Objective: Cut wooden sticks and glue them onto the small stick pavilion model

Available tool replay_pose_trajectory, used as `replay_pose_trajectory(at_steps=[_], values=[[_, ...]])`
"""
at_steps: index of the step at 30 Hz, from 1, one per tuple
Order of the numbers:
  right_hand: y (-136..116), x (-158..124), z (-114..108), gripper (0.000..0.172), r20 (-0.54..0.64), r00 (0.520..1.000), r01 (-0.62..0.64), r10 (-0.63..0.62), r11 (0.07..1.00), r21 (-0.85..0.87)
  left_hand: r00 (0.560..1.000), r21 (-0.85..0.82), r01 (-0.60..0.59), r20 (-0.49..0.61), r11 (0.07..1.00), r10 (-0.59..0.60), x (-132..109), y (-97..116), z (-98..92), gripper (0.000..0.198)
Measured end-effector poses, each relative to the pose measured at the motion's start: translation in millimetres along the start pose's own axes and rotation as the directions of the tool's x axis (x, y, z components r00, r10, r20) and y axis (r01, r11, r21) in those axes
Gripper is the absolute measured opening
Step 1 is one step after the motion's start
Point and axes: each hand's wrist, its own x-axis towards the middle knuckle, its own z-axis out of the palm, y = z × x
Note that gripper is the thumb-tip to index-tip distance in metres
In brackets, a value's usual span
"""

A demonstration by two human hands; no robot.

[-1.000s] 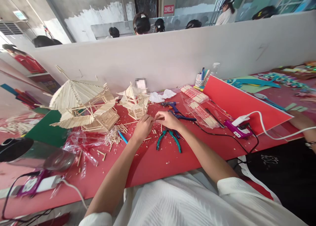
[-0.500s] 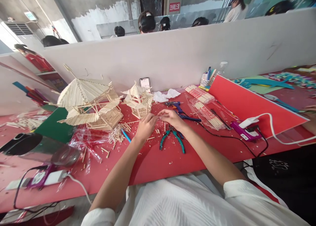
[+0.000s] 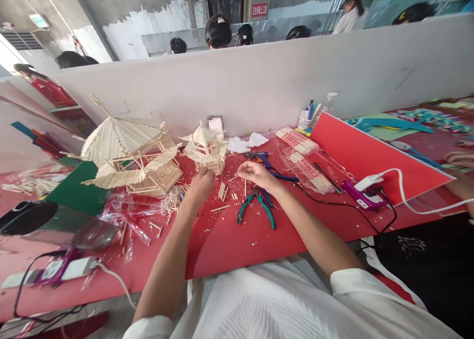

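My left hand [image 3: 201, 185] is curled with its fingers together, just in front of the small stick pavilion [image 3: 206, 154]. Whatever it may hold is hidden by the fingers. To the right, my right hand [image 3: 256, 175] has thumb and fingertips drawn together in a pinch; anything between them is too small to make out. Short wooden sticks [image 3: 222, 191] lie side by side on the red table between the hands. Below my right hand rest green-handled pliers [image 3: 255, 208] with their handles spread. A larger stick pavilion [image 3: 128, 151] stands left of my left hand.
A blue glue gun [image 3: 263, 157] lies behind my right hand. Bundles of sticks [image 3: 309, 171] and a purple power strip [image 3: 365, 195] are farther right, beside a red board [image 3: 374, 156]. Clear plastic wrap [image 3: 126, 210] and a bottle [image 3: 55, 225] lie on the left.
My hands were close together and have drawn apart; my left hand moved left toward the small pavilion. The short sticks between them are now uncovered.
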Motion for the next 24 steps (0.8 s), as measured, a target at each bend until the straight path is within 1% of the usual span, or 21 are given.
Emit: replay_pose_trajectory(at_steps=[3,5,7,9,10,12,14,17,20,22,24], values=[[-4,2,-9,0.035,-0.135,0.990,0.046,-0.049,0.998,-0.030,0.986,0.161,0.136,0.069,0.977,-0.149,-6,-33,-10.1,0.029],[-8,1,-14,0.037,-0.168,0.984,0.057,-0.053,0.998,0.018,0.954,0.234,0.237,0.125,0.943,-0.271,-11,-53,-13.0,0.031],[-11,0,-17,0.037,-0.163,0.986,0.058,-0.040,0.992,0.109,0.916,0.252,0.311,0.178,0.916,-0.360,-15,-67,-14.6,0.030],[-14,0,-19,0.039,-0.152,0.988,0.051,-0.018,0.975,0.217,0.868,0.240,0.402,0.208,0.884,-0.451,-19,-71,-17.1,0.031],[-14,0,-20,0.041,-0.145,0.989,0.044,-0.006,0.964,0.264,0.853,0.233,0.429,0.212,0.873,-0.476,-21,-71,-19.1,0.032],[-15,0,-21,0.045,-0.122,0.992,0.024,0.018,0.943,0.332,0.837,0.234,0.452,0.221,0.861,-0.500,-22,-66,-24.5,0.033],[-16,1,-21,0.050,-0.083,0.996,-0.003,0.037,0.927,0.376,0.835,0.242,0.454,0.222,0.858,-0.504,-22,-59,-30.4,0.033],[-20,1,-20,0.059,-0.032,0.999,-0.022,0.039,0.907,0.421,0.841,0.230,0.447,0.222,0.865,-0.493,-20,-52,-36.2,0.028],[-25,-2,-18,0.065,-0.018,0.999,-0.022,0.033,0.907,0.420,0.886,0.193,0.403,0.164,0.895,-0.434,-19,-50,-37.1,0.023],[-26,-4,-17,0.067,-0.012,1.000,-0.016,0.023,0.908,0.419,0.930,0.121,0.329,0.127,0.936,-0.344,-17,-46,-35.4,0.023],[-28,-7,-14,0.068,-0.005,1.000,0.001,0.002,0.901,0.435,0.973,-0.038,0.210,0.104,0.977,-0.205,-14,-37,-32.0,0.021]])
